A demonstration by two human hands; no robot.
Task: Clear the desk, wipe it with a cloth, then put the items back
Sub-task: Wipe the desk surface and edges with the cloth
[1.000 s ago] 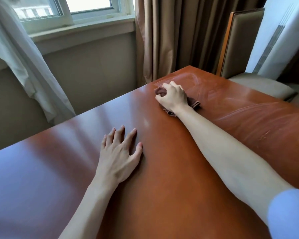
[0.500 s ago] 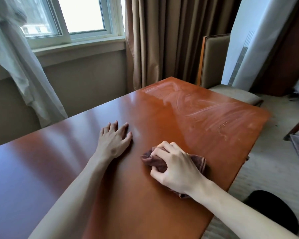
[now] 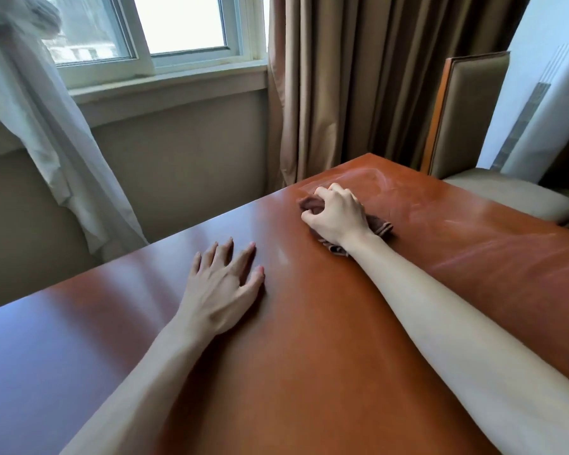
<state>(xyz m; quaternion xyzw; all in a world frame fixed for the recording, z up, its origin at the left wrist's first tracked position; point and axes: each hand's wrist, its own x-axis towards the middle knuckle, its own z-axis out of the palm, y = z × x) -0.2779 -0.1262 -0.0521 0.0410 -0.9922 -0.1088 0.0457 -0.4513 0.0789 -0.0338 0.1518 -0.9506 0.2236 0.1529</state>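
At the far left a sheer white curtain (image 3: 43,133) hangs over the window (image 3: 165,31), its top and left edge cut off by the frame. Below it the glossy brown tabletop (image 3: 309,356) runs from the lower left corner up toward the right, its near edge out of sight. The left hand (image 3: 222,284) lies flat on the wood, palm down, fingers straight and spread, its grip open and holding nothing; its forearm leaves the picture at the bottom. Further right and nearer the far edge, the right hand (image 3: 337,216) presses down on a bunched brown cloth (image 3: 380,224), fingers curled round it in a closed grip. Most of the cloth is hidden under the palm; only a fold at the fingertips and a corner on each side of the wrist show. Faint wipe streaks mark the wood around and to the right of it. Behind stands a heavy tan curtain (image 3: 358,77), then a padded chair (image 3: 467,116), partly covered by a white panel (image 3: 546,87) whose nature is hard to make out.
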